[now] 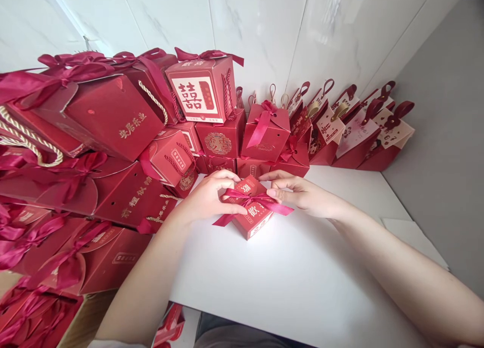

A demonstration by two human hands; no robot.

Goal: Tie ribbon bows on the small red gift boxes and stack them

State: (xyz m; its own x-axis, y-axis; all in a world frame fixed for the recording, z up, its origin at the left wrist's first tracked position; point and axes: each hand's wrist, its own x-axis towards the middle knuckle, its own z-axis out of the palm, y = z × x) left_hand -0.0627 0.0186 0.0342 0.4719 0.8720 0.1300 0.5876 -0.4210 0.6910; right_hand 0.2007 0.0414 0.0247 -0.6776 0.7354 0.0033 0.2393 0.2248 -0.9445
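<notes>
A small red gift box (254, 223) with pale Chinese characters lies turned at an angle on the white table, in front of the piled boxes. Across its top runs a magenta satin ribbon (283, 207), tied in a bow with its tails spread to both sides. My left hand (212, 196) is closed at the bow's left side, thumb over the ribbon and fingers curled behind the box's left edge. On the other side my right hand (302, 192) pinches near the right loop, index finger reaching to the box's far corner. The fingers partly hide both loops.
Red gift boxes (113, 116) with bows and cord handles are heaped along the left. A box with a double-happiness panel (195, 97) tops the back stack. Several handled gift bags (355, 136) line the tiled wall. A grey panel (438, 116) bounds the right.
</notes>
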